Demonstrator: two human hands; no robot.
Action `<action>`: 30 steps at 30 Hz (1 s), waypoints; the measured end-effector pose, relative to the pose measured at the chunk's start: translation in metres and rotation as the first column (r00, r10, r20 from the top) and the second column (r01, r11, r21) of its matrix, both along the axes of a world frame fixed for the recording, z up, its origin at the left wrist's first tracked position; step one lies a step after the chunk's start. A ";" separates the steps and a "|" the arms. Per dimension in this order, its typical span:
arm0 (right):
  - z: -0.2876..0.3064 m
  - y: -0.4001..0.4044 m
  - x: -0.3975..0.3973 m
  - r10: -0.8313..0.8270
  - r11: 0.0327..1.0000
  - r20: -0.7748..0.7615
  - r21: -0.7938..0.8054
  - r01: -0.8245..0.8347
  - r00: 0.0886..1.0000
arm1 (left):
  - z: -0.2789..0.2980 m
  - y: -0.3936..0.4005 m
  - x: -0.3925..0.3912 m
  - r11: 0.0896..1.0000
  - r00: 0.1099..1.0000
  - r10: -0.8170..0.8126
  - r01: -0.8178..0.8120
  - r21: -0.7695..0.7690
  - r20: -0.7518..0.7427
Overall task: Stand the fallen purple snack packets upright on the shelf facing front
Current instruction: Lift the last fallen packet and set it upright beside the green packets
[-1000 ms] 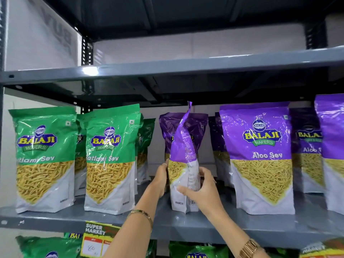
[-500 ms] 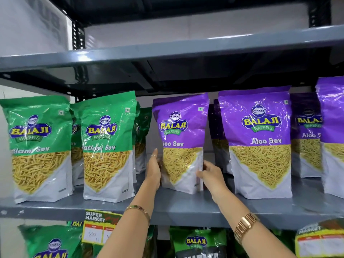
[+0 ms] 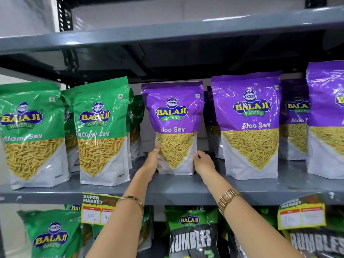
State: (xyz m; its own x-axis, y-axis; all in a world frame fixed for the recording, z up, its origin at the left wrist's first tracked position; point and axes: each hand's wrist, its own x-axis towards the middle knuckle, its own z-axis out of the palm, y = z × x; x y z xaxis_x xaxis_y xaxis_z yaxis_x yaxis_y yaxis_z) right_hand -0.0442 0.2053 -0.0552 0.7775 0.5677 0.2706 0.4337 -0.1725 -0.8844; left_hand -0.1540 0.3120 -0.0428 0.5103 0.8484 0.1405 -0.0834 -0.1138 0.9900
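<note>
A purple Aloo Sev packet (image 3: 174, 116) stands upright on the grey shelf (image 3: 176, 190), its front facing me. My left hand (image 3: 151, 161) presses its lower left edge and my right hand (image 3: 202, 162) holds its lower right edge. To its right stands another purple packet (image 3: 247, 123), upright and front-facing, with a further purple packet (image 3: 296, 118) behind it and one more (image 3: 325, 118) at the right edge. A darker purple packet (image 3: 209, 112) shows partly in the gap behind.
Green Ratlami Sev packets (image 3: 100, 131) (image 3: 29, 135) stand at the left of the same shelf, more behind them. The upper shelf (image 3: 167, 34) hangs close above the packet tops. Price tags (image 3: 98, 209) (image 3: 301, 215) hang on the shelf edge, with green and black packets below.
The purple packet was turned from side-on to front-facing and set down on the shelf; both hands slid down to its lower edges. The view moved closer.
</note>
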 end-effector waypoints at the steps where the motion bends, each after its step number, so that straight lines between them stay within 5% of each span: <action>1: 0.000 -0.002 -0.001 -0.001 1.000 0.002 -0.005 0.001 1.000 | -0.002 0.001 -0.002 1.000 1.000 0.004 -0.005 -0.012 -0.016; 18: -0.006 -0.030 -0.016 0.028 0.998 0.061 0.049 -0.031 0.998 | -0.013 -0.018 -0.036 0.999 0.996 0.021 -0.018 0.028 -0.088; 24: 0.012 -0.042 -0.025 -0.087 0.949 0.013 0.305 0.079 0.996 | -0.009 -0.021 -0.042 1.000 1.000 -0.022 0.022 0.006 0.014; 30: 0.067 -0.041 -0.017 -0.051 0.862 0.046 0.506 0.020 0.998 | -0.013 -0.024 -0.048 0.977 0.987 -0.157 0.160 0.142 -0.034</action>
State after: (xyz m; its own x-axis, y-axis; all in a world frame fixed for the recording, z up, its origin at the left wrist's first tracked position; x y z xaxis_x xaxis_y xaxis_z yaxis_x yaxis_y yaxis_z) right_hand -0.0612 0.1643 0.0120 0.7695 0.3139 0.5562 0.4871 0.2748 -0.8290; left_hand -0.2023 0.2877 -0.0554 0.6412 0.7283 0.2418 -0.0894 -0.2421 0.9661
